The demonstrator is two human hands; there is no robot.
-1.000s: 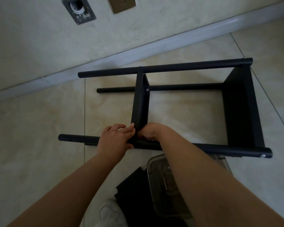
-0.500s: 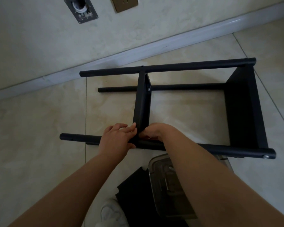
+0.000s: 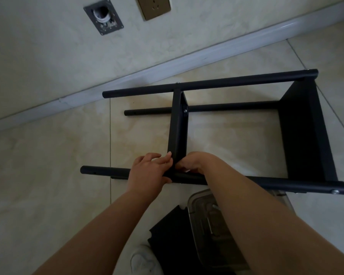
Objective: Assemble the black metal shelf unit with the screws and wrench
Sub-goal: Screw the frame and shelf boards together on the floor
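- The shelf unit [image 3: 216, 124] lies on its side on the tiled floor [image 3: 48, 175], near the wall; two long posts run across the top, one lower post sits behind them, and a wide panel [image 3: 306, 132] is already fixed at the right end
- My left hand [image 3: 147, 171] is wrapped over the near post [image 3: 286, 182], thumb pressed against the foot of the middle panel [image 3: 178, 124]; it grasps the post just left of the joint
- My right hand [image 3: 193, 163] is curled in at the same joint from the other side; the fingertips are tucked under the panel edge, so I cannot tell whether they pinch a screw or only steady the metal
- The step in hand, as I judge it, is seating the middle panel's near corner on the near post; its far corner already shows a screw [image 3: 185, 110] in place
- Next, I think, the hole in the post must line up with the panel's tab; then a screw goes in straight, and the wrench follows
- A clear box [image 3: 203, 225] with small hardware sits by my knee, just below the near post; I see no wrench plainly
- A black part [image 3: 167, 227] lies beside the box; my white shoe [image 3: 143, 261] is below it
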